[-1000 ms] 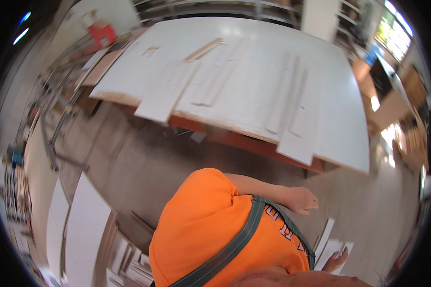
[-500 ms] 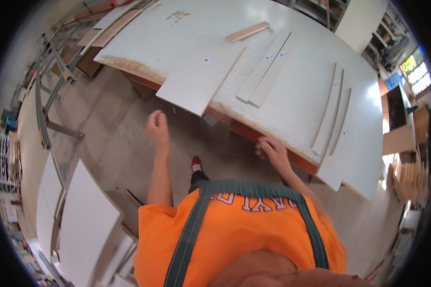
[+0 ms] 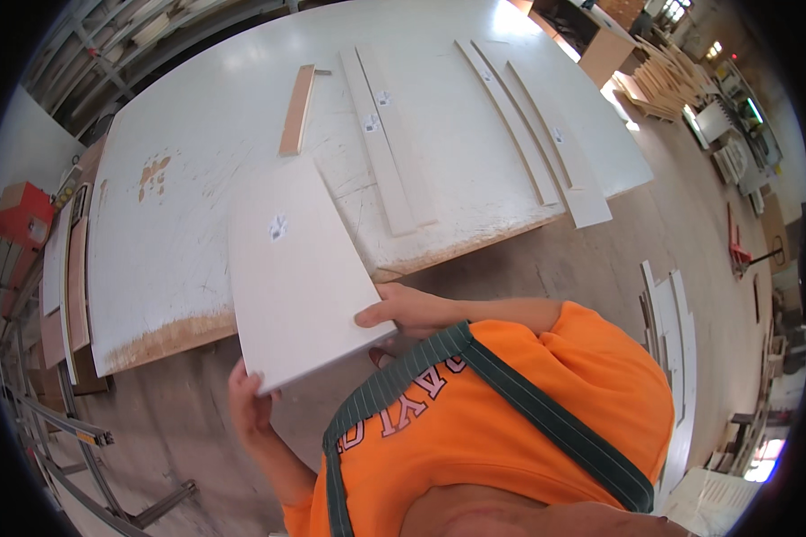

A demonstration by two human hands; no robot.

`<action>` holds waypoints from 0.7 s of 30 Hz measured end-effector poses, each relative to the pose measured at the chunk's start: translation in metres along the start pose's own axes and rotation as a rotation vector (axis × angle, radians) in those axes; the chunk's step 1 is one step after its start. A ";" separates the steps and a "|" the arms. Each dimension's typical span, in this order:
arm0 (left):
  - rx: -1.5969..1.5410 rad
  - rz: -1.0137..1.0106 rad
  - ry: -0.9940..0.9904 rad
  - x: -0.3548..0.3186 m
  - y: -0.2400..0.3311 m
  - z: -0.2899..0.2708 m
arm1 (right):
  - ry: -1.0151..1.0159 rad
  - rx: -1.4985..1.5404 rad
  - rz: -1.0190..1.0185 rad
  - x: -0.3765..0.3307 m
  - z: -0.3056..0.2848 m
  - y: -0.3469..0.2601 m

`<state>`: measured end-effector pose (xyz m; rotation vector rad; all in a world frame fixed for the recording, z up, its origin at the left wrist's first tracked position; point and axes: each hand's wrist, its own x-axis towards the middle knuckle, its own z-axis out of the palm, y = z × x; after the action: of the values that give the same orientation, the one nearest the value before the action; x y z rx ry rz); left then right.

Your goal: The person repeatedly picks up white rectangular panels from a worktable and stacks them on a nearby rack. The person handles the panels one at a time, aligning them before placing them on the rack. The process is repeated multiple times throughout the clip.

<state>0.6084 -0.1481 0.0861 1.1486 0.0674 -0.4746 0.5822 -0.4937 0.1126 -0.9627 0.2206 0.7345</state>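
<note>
A white rectangular board (image 3: 300, 286) with a small printed label lies partly on the large white worktable (image 3: 184, 259), its near end jutting past the table's edge towards me. My left hand (image 3: 252, 394) grips the near left corner, thumb on the top face and fingers mostly hidden underneath. At the near right edge my right hand (image 3: 410, 309) is closed on the same board, thumb pressed on top. Beyond the board lies a short wooden strip (image 3: 297, 112). To its right, two long pale strips (image 3: 381, 143) rest side by side.
More long pale strips (image 3: 524, 125) lie at the table's right. Metal frame rails (image 3: 72, 430) stand at the lower left. Several white panels (image 3: 676, 349) lean behind my right side. A red pallet jack (image 3: 739, 251) is on the floor at far right.
Both hands, free half a second ago, have taken hold of the white board at its near end. My view has turned to the right, shifting the table and strips across the picture.
</note>
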 end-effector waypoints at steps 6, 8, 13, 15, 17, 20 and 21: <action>0.174 0.096 -0.016 -0.024 0.021 0.077 | -0.023 -0.152 -0.273 -0.038 -0.013 -0.027; 0.258 0.117 -0.051 0.009 0.025 0.106 | 0.100 -0.033 -0.263 -0.053 -0.036 -0.032; 0.341 0.112 -0.412 0.131 -0.028 0.213 | 0.443 0.301 -0.762 -0.108 -0.121 -0.020; 0.242 0.074 -0.603 0.173 -0.061 0.266 | 0.594 0.418 -0.948 -0.123 -0.172 -0.010; 0.288 -0.023 -0.704 0.210 -0.092 0.319 | 0.559 0.361 -1.133 -0.152 -0.238 0.002; 0.397 -0.109 -0.804 0.257 -0.136 0.398 | 0.773 0.510 -1.091 -0.193 -0.343 0.018; 0.324 -0.186 -0.869 0.272 -0.148 0.424 | 0.782 0.509 -1.142 -0.207 -0.375 0.021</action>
<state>0.7148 -0.6612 0.0575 1.1666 -0.6828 -1.1458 0.4688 -0.8866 -0.0162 -0.6765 0.4475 -0.7479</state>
